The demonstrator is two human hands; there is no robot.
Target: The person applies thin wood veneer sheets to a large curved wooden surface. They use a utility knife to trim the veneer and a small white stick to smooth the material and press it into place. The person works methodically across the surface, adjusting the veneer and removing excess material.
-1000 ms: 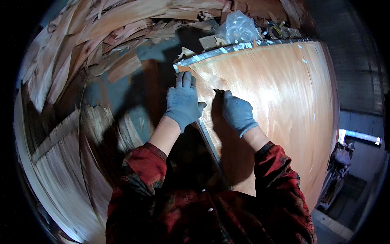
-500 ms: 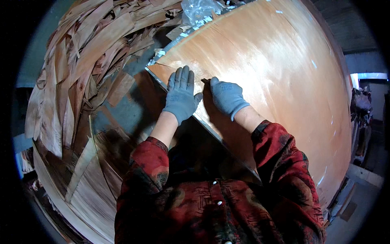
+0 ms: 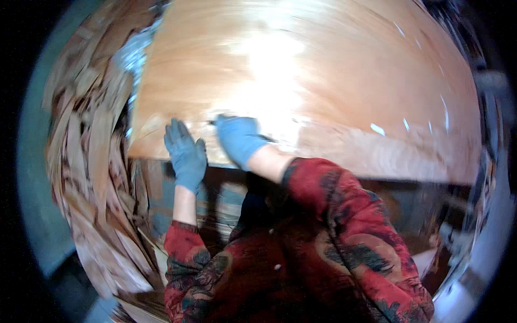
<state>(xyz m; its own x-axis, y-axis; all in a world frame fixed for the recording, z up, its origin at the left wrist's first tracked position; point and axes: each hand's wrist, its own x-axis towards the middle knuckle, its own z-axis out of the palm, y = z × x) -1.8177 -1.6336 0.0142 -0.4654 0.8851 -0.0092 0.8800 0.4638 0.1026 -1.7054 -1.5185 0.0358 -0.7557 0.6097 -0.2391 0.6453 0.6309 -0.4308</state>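
A broad, glossy wooden sheet (image 3: 183,70) lies in front of me, its front edge running past both hands. Near its left front corner, my left hand (image 3: 187,155) in a grey-blue work glove rests with fingers stretched out, overlapping that edge. Just right of it, my gloved right hand (image 3: 238,140) is closed around a narrow dark tool (image 3: 212,123). Only the tool's tip shows at the fingers, close to the sheet's surface, and a dark bit sticks out behind the palm. Blur and the glove hide its exact kind.
Long loose veneer strips (image 3: 102,156) are heaped along the left side. Crumpled clear plastic (image 3: 134,56) lies by the sheet's left edge. A rougher, paler band (image 3: 388,153) runs along the sheet's front right. Small white bits (image 3: 377,129) dot the surface.
The view has turned, so the sheet's front edge now runs nearly level and the heap sits farther left. My left hand remains by the edge. The right still grips the dark tool.
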